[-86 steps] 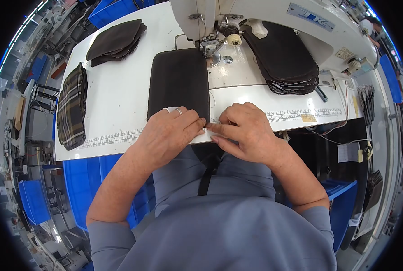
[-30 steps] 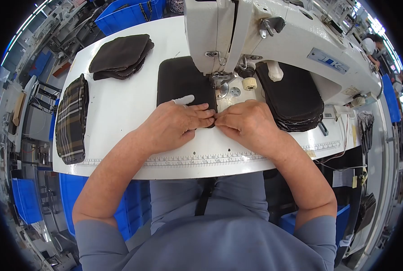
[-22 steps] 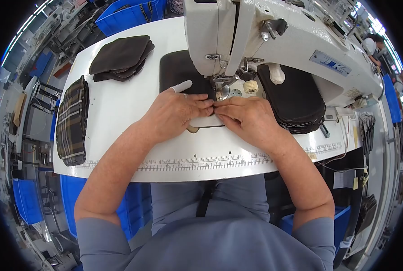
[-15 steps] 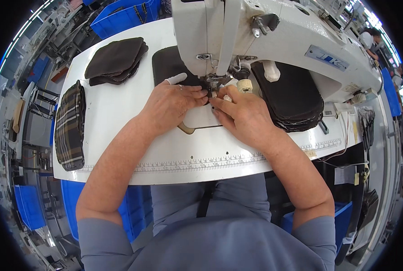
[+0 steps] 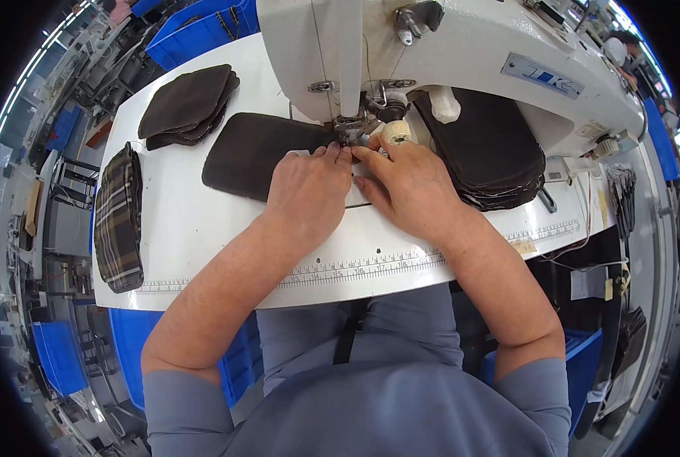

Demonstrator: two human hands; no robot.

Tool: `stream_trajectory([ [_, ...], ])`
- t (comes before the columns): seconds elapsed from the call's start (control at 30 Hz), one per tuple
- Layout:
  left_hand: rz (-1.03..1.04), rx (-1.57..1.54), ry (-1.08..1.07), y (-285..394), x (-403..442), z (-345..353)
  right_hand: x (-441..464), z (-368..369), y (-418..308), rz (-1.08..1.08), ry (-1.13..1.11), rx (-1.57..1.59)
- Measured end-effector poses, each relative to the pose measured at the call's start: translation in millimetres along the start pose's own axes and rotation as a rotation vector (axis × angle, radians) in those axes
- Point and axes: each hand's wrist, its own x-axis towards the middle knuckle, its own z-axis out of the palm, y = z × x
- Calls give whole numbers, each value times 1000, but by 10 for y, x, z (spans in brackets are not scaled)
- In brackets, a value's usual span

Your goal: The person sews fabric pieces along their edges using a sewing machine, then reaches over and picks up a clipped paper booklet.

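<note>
A dark brown fabric piece (image 5: 242,156) with rounded corners lies flat on the machine bed, its right end at the needle and presser foot (image 5: 349,131) of a white sewing machine (image 5: 462,49). My left hand (image 5: 309,186) rests on its right part, fingers together and bent down on the cloth close to the foot. Curled in from the other side, my right hand (image 5: 410,183) has its index fingertip beside the left fingertips at the foot. Whatever lies under the right fingers is hidden.
Dark fabric pieces are stacked at the right (image 5: 484,152) under the machine arm, with a smaller dark stack (image 5: 187,105) at the upper left. A plaid fabric stack (image 5: 119,221) sits by the left edge. A ruler strip (image 5: 355,268) runs along the table front. A blue crate (image 5: 203,34) stands behind.
The dark fabric piece has turned and now extends left and toward me from the foot. My left hand has rotated and shifted right with it. The right hand stays by the foot.
</note>
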Motion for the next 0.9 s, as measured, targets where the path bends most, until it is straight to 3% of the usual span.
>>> stream_trajectory([
  [0.1,27,-39,81,17,-62,12,-18,-1,-2,12,-17,-12],
  [0.23,-13,-75,39,70,-99,-147,-34,-5,0,-7,5,18],
  [0.33,-26,-224,-75,-144,-96,-225,-36,-5,25,-33,19,31],
  [0.5,54,-529,64,-476,-143,-25,-27,19,24,-66,63,48],
  [0.53,23,-581,-48,-494,-165,-62,-19,17,23,-71,63,62],
  [0.9,-132,-616,-96,-326,-218,-230,-7,-55,-4,-174,75,93],
])
